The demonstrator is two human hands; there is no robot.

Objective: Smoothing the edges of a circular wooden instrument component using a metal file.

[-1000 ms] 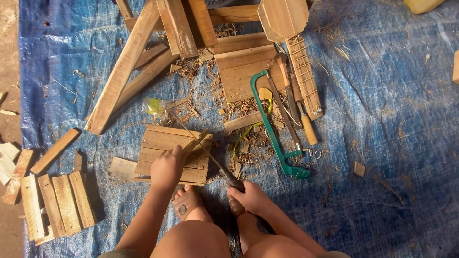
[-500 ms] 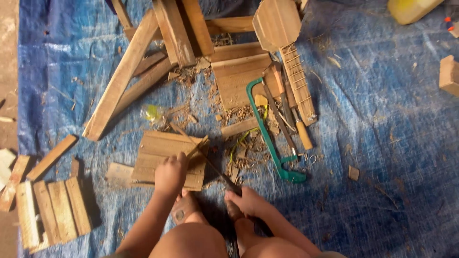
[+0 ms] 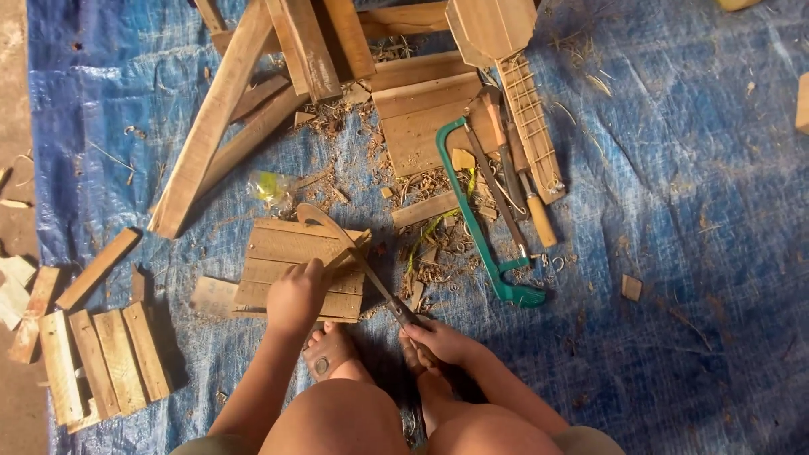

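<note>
While my right hand (image 3: 438, 341) grips the knife (image 3: 371, 278), its blade runs up-left toward my left hand (image 3: 295, 295), which presses closed on the wood panel (image 3: 286, 253) nearer it.

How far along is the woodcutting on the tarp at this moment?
Done: shavings litter the blue tarp, and cut slats lie at the left. In hand: the left hand presses a thin wooden piece on the slatted board while the right hand works a long blade against it. Left: that piece looks uncut; the green hacksaw lies unused.
</note>
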